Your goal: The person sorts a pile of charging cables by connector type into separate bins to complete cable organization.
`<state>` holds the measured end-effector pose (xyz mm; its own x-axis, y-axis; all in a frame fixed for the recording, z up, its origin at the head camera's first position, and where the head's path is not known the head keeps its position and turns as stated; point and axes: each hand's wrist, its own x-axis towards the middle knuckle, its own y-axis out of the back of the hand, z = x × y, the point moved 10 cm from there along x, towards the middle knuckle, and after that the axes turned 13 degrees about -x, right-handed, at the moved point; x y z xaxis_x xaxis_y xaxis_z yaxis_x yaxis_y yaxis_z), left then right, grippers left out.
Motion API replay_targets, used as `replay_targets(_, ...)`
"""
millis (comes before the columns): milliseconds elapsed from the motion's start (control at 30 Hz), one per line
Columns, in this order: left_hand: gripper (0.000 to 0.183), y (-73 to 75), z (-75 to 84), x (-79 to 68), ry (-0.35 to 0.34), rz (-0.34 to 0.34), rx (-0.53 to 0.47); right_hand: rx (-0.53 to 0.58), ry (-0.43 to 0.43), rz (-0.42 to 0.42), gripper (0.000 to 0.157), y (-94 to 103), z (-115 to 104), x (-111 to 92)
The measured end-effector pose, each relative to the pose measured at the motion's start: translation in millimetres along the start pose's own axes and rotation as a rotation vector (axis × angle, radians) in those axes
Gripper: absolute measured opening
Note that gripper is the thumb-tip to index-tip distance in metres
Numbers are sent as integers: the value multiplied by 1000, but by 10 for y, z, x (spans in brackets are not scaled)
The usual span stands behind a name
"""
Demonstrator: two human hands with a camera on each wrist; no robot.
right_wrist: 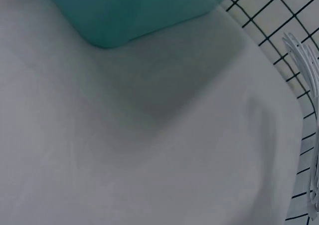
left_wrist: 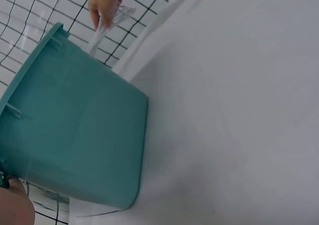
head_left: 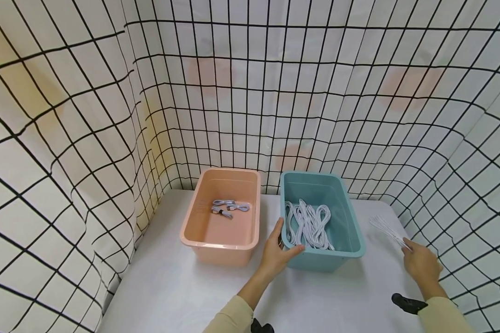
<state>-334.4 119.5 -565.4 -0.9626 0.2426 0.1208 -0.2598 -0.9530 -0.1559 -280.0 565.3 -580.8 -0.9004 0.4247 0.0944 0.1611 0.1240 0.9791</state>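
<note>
A teal bin (head_left: 324, 262) stands right of centre in the head view, with several white cable coils (head_left: 310, 224) inside. My left hand (head_left: 273, 254) grips its near left corner, the thumb lying over the front rim. In the left wrist view the bin's outer wall (left_wrist: 84, 120) fills the left side. To the right of the bin, my right hand (head_left: 421, 263) pinches one end of a bundle of white cable (head_left: 387, 230), which extends toward the bin. That bundle (right_wrist: 311, 75) shows at the right edge of the right wrist view, where the hand itself is out of sight.
A peach bin (head_left: 222, 254) stands left of the teal one and holds several small grey cable bundles (head_left: 230, 208). Both sit on a white-covered table (head_left: 162, 286). Black netting (head_left: 250, 92) over white sheeting encloses the back and both sides, close to my right hand.
</note>
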Motion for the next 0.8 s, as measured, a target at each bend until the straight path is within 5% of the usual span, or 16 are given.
replay_targets(800,105,-9,-14,5,-14,-12,-14,-5,49,120,40,613,-325,4)
